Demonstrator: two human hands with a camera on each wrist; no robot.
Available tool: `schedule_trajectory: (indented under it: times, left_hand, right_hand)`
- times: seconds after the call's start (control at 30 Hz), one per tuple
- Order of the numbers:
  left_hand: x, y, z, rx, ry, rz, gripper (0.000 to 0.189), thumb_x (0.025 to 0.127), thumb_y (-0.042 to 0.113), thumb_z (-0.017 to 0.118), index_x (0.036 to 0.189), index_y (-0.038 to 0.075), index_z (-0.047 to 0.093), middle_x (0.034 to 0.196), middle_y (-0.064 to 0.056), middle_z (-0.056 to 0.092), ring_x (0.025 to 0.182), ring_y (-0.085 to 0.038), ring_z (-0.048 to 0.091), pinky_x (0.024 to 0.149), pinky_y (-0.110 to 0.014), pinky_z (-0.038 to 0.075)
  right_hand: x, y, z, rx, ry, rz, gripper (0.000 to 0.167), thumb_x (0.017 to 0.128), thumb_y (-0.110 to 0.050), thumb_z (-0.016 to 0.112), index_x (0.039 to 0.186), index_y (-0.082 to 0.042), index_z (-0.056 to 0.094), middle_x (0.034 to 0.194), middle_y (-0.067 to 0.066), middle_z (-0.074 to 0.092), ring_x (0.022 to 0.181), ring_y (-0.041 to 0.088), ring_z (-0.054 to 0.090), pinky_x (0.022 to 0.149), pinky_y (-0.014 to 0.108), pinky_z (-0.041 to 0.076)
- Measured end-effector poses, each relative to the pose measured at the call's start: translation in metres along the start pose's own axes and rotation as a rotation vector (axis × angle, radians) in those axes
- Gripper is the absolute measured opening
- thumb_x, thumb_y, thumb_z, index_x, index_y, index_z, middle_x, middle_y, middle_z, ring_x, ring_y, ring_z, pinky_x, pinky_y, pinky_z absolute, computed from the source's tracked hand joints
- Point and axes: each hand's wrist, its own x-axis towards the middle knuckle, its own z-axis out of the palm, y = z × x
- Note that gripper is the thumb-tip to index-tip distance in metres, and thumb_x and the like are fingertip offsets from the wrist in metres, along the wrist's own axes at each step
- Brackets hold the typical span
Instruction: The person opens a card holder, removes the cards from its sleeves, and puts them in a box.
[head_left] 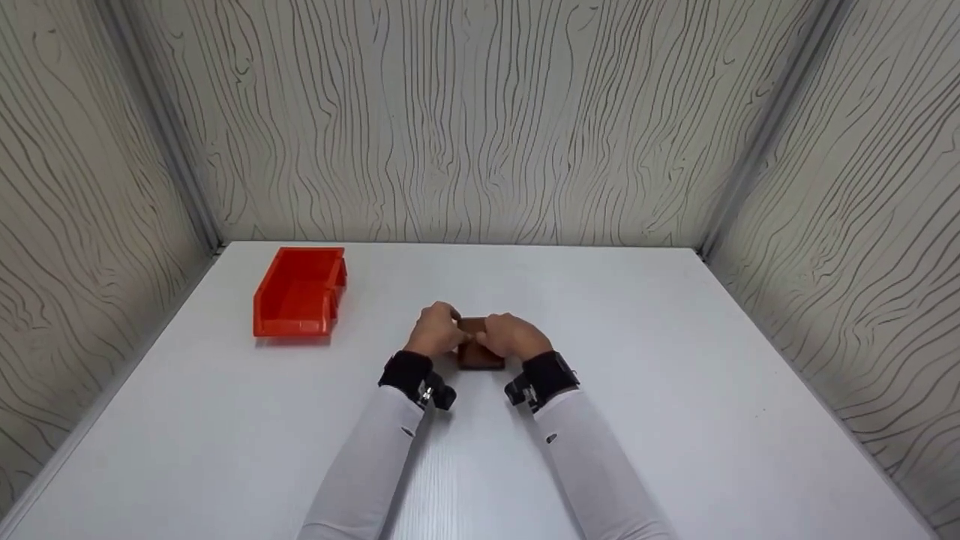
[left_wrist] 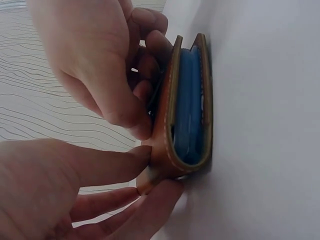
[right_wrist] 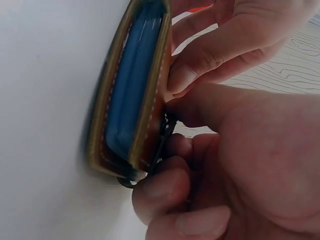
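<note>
A brown leather card holder (head_left: 481, 358) with pale stitching and blue plastic sleeves (left_wrist: 188, 105) inside lies folded flat on the table. My left hand (head_left: 435, 330) holds its folded side, thumb on the top cover and fingers at the fold. My right hand (head_left: 516, 337) is at the opposite, open side; its thumb rests on the top cover. Its curled fingers grip the edge by a small dark strap or clasp (right_wrist: 167, 135). In the right wrist view, the fingers partly hide that strap, so its fastening cannot be made out.
A red open-fronted plastic bin (head_left: 296, 296) stands at the back left of the white table (head_left: 675, 420). Panels with a wood-grain pattern (head_left: 465, 127) enclose the table at the back and both sides.
</note>
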Motion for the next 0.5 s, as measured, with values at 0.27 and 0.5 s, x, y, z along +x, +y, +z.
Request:
schedule_trajectory:
  times: [0.27, 0.5]
  left_hand:
    - [-0.0004, -0.0022, -0.0005, -0.008, -0.018, 0.012, 0.047, 0.096, 0.011, 0.079, 0.138, -0.007, 0.067, 0.131, -0.023, 0.076, 0.097, -0.024, 0.071, 0.082, -0.032, 0.058]
    - [-0.0001, -0.0044, -0.0002, -0.013, -0.022, 0.029, 0.045, 0.096, 0.011, 0.08, 0.135, -0.007, 0.068, 0.123, -0.02, 0.078, 0.088, -0.02, 0.067, 0.075, -0.029, 0.054]
  right_hand:
    - [-0.0011, 0.0038, 0.0014, 0.034, 0.006, -0.041, 0.036, 0.114, -0.029, 0.051, 0.121, -0.001, 0.072, 0.088, 0.006, 0.06, 0.077, 0.019, 0.053, 0.072, 0.032, 0.042]
    - [-0.0012, 0.0069, 0.0003, 0.03, 0.0, -0.071, 0.035, 0.114, -0.027, 0.048, 0.124, -0.002, 0.07, 0.096, 0.008, 0.063, 0.083, 0.021, 0.055, 0.078, 0.034, 0.044]
